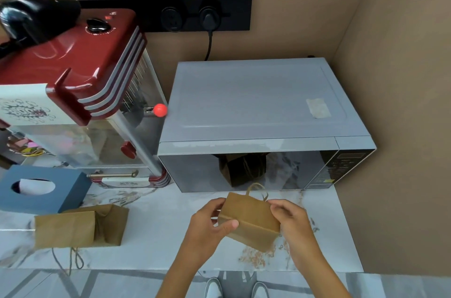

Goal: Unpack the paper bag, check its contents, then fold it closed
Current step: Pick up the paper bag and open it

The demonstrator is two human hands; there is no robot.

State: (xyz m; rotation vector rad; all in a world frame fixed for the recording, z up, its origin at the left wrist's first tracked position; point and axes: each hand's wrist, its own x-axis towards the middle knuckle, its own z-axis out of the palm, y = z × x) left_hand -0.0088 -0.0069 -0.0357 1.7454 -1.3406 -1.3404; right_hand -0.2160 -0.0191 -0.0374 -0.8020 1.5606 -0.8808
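Note:
A small brown paper bag (251, 220) with twine handles is held just above the marble counter (158, 224) in front of the microwave. My left hand (210, 224) grips its left side, thumb across the front fold. My right hand (290, 218) pinches its upper right edge. The bag's mouth faces away from me and its inside is hidden. A second, larger brown paper bag (80, 225) lies on its side at the left of the counter, its handles hanging over the front edge.
A grey microwave (256, 107) stands at the back right, against the beige wall. A red popcorn machine (80, 73) rises at the left, with a blue tissue box (41, 187) in front of it. The counter's front edge runs just below my wrists.

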